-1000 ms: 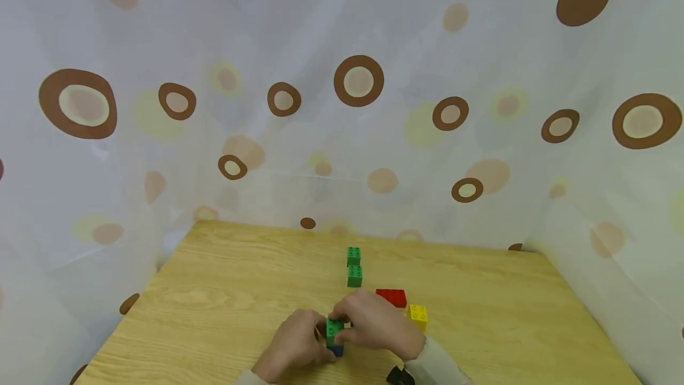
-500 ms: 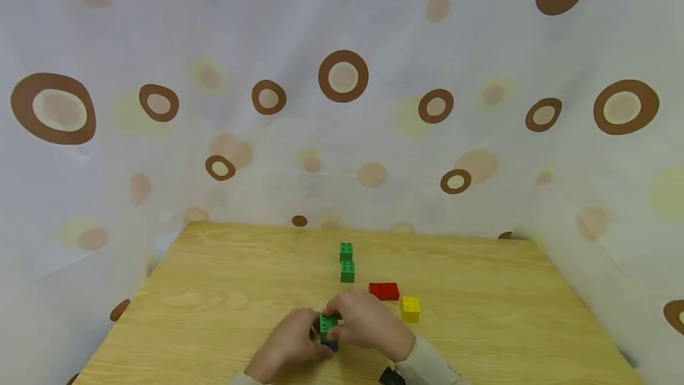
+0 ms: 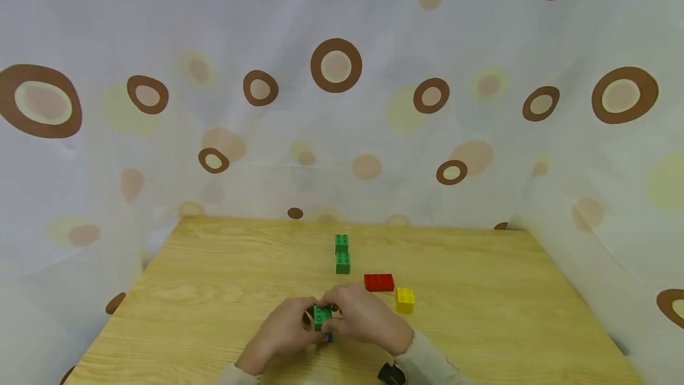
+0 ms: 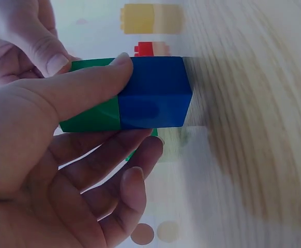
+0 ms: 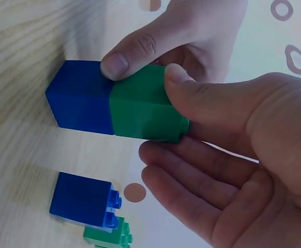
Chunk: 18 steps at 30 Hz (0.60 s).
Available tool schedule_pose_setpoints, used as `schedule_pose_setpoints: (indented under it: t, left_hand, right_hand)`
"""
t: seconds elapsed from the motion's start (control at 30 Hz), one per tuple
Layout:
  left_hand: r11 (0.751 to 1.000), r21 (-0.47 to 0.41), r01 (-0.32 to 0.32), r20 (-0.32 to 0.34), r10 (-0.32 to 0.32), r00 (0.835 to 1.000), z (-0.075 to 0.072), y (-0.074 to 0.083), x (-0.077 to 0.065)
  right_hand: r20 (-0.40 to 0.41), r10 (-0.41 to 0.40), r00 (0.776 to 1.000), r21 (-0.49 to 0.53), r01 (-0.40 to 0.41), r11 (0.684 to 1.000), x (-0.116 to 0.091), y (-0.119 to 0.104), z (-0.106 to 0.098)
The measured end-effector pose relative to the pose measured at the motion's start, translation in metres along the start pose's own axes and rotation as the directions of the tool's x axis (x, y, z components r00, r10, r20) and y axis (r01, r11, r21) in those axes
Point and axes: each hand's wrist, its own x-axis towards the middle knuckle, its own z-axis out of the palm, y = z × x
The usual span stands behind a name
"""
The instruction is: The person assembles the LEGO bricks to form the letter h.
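A green toy building brick (image 3: pixel 322 317) sits flush on top of a blue brick (image 5: pixel 83 98), the two making an upright stack on the wooden table. My left hand (image 3: pixel 285 327) grips the stack from the left, its thumb lying across the seam between the colours in the left wrist view. From the other side my right hand (image 3: pixel 369 321) pinches the green brick near its studded top, thumb on one face and fingers opposite. A second blue brick (image 5: pixel 80 200) stands apart on the table beside the stack; in the head view it is mostly hidden by my right hand.
Two green bricks (image 3: pixel 342 263) stand one behind the other farther back. To the right are a long red brick (image 3: pixel 379 283) and a yellow brick (image 3: pixel 404 300). A spotted white sheet (image 3: pixel 336 135) walls in the back and sides of the table (image 3: pixel 240 272).
The head view has shifted, so everything sits somewhat further left and a little higher. Both hands keep their hold on the green and blue stack, with only slight finger movement.
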Motion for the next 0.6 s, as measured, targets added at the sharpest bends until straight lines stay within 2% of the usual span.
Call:
schedule_pose_setpoints:
  t: [0.27,0.5,0.6]
  left_hand:
    - [0.997,0.065,0.049,-0.019,-0.047,0.999,-0.014,0.003,0.003]
    - [0.984,0.074,0.162,-0.099,-0.154,0.983,-0.032,-0.011,-0.001]
    - [0.981,0.074,0.177,-0.124,-0.167,0.978,-0.036,-0.016,-0.002]
  right_hand:
    - [-0.029,-0.019,0.999,0.017,0.019,1.0,-0.009,0.02,-0.011]
    - [-0.081,0.022,0.996,0.019,-0.02,1.0,-0.033,0.049,-0.031]
    - [-0.106,0.046,0.993,0.013,-0.045,0.999,-0.046,0.062,-0.035]
